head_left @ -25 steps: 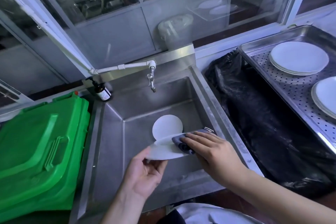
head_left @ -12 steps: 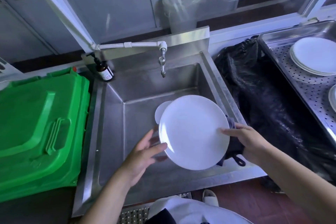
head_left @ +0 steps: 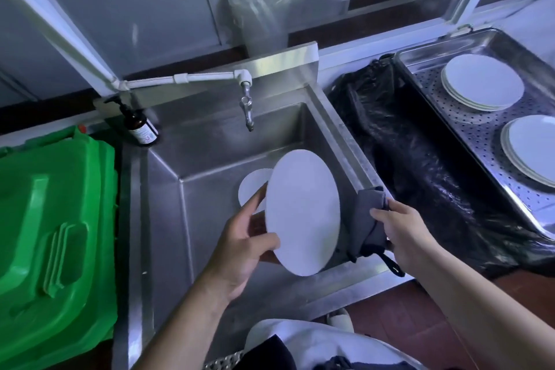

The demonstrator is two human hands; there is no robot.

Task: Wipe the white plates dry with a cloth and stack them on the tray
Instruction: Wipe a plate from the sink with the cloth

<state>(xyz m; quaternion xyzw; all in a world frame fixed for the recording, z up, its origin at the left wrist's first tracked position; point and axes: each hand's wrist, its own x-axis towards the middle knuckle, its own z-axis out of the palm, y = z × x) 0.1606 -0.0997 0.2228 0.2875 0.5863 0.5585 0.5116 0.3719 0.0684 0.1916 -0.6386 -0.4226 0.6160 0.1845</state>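
Observation:
My left hand (head_left: 240, 246) grips a white plate (head_left: 303, 213) by its left edge and holds it tilted on edge above the steel sink (head_left: 210, 159). Just right of the plate, my right hand (head_left: 402, 231) clutches a bunched grey cloth (head_left: 368, 219), apart from the plate's face. A second white plate (head_left: 250, 186) lies in the sink behind the held one, mostly hidden. On the perforated steel tray (head_left: 468, 117) at the right rest two stacks of white plates: a far stack (head_left: 483, 82) and a near stack (head_left: 531, 147).
A tap (head_left: 247, 105) juts over the sink from a white pipe. A brown pump bottle (head_left: 138, 123) stands at the sink's back left corner. A green bin (head_left: 54, 234) fills the left side. A black-bagged bin (head_left: 420, 165) sits between sink and tray.
The plate went from flat under the wiping cloth to raised and turned on edge. My right hand with the cloth came off the plate and now sits beside it.

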